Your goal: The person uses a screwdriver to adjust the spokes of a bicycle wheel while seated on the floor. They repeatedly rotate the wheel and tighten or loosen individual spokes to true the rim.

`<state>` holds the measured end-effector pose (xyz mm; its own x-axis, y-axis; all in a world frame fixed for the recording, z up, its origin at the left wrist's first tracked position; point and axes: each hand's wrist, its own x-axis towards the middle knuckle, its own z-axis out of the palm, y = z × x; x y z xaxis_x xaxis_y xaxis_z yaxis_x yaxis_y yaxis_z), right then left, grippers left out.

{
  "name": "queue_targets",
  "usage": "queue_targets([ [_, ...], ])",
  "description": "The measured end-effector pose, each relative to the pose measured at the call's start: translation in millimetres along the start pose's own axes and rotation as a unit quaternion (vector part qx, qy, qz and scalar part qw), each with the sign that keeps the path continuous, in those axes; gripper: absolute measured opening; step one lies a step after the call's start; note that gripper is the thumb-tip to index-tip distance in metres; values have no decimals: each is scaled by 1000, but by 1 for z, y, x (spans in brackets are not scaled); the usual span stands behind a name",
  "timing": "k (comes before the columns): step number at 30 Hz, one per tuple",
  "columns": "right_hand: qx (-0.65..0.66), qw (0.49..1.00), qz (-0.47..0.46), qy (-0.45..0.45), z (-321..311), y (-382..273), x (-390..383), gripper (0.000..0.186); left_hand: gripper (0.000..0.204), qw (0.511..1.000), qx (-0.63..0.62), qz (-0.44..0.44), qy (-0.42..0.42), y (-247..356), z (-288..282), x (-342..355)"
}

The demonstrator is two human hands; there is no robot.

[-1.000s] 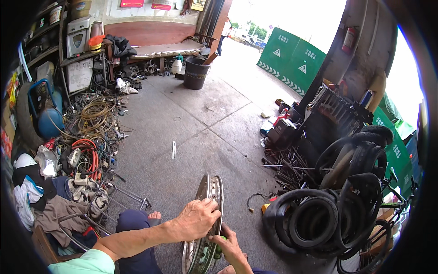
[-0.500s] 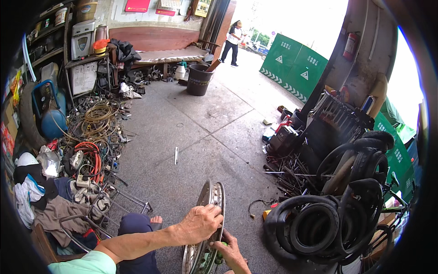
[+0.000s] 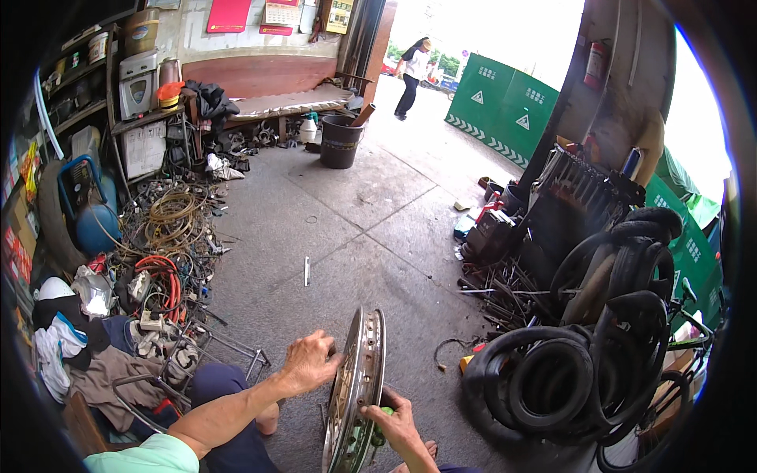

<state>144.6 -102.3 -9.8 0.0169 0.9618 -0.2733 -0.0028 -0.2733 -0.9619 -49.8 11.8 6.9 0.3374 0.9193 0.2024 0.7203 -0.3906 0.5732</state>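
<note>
Shifted leftward, the left hand [image 3: 311, 363] is at the left edge of the upright wheel rim [image 3: 367, 370], half-curled; I cannot tell if it holds anything. Closed around a green handle [image 3: 382, 430], the right hand [image 3: 400, 430] thumbs the rim, presumably steadying it.

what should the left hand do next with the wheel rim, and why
Probably steady the left edge of the wheel rim: the left hand is right beside that edge, while the right hand grips a green object at the rim's right side. The rim stands on edge, so support from both sides would likely help.
</note>
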Motion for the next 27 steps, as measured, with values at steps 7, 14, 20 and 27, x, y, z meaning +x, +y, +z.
queue_targets([
  [7,-62,998,-31,-11,-1,0,-6,35,28,978,82,46,-189,-40,56,-35],
  [14,-59,997,-54,-17,-1,0,-11,42,27,963,78,64,-251,-42,86,-50],
  [20,-76,996,-41,-19,-3,0,-13,43,20,926,127,66,-350,-46,88,-47],
  [27,-63,997,-33,-17,-3,-2,-11,43,22,920,125,71,-365,-48,90,-52],
])
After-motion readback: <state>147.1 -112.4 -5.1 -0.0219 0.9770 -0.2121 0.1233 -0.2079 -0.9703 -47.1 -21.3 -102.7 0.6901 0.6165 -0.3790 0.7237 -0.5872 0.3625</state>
